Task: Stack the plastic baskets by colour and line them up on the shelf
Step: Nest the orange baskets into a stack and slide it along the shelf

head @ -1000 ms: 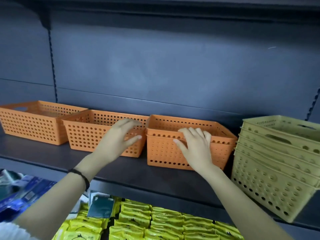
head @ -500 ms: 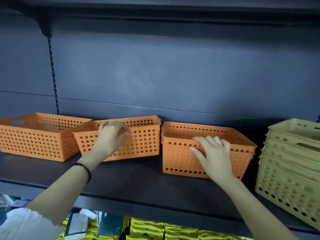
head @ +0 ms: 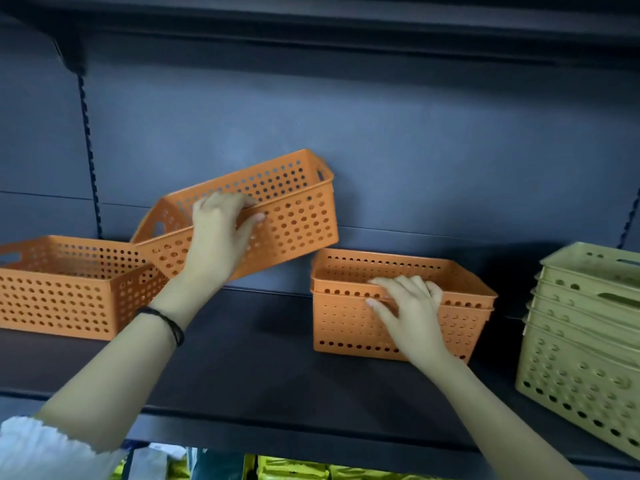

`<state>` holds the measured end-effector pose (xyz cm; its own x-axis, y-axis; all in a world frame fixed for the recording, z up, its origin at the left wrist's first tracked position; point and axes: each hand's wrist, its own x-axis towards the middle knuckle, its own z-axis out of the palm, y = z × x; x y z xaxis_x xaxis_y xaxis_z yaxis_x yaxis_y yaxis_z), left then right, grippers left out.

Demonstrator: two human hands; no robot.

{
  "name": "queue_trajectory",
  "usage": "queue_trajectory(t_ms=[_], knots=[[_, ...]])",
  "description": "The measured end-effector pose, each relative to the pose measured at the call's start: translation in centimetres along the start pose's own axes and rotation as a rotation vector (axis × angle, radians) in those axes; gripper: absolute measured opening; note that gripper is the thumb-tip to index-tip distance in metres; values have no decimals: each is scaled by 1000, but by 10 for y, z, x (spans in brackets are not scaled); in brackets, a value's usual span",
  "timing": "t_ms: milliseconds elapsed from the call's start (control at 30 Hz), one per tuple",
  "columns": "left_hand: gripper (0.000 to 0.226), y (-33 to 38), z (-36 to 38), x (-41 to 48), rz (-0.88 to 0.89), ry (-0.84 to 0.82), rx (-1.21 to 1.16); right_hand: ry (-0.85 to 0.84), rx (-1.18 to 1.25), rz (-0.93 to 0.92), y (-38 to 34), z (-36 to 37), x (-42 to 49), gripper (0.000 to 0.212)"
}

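Note:
My left hand (head: 216, 237) grips the near rim of an orange perforated basket (head: 298, 216), which is lifted off the shelf and tilted, its right end higher. Below and to the right, a stack of two nested orange baskets (head: 346, 327) stands on the dark shelf (head: 263, 358). My right hand (head: 410, 310) rests on that stack's front rim, fingers curled over the edge. Another orange basket (head: 65, 292) sits at the far left of the shelf. A stack of several pale green baskets (head: 581, 348) stands at the right edge.
The shelf has a dark back panel (head: 381, 140) and another shelf overhead (head: 346, 19). A slotted upright (head: 88, 147) runs down the left. Yellow packets (head: 294, 471) lie on the level beneath. Bare shelf surface lies between the left basket and the orange stack.
My left hand has lifted the middle orange basket off the shelf and tilted it up toward the right. My right hand stays on the orange stack's rim.

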<state>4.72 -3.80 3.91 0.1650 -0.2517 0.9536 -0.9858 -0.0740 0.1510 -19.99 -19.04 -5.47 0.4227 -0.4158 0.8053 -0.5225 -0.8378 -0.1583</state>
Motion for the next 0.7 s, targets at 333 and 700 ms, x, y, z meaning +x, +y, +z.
queue_trajectory(t_ms=[333, 700], knots=[[21, 31, 5, 13, 215, -84, -56, 163, 599, 124, -52, -25, 25, 82], [32, 56, 25, 19, 344, -72, -108, 172, 708, 118, -25, -52, 64, 67]])
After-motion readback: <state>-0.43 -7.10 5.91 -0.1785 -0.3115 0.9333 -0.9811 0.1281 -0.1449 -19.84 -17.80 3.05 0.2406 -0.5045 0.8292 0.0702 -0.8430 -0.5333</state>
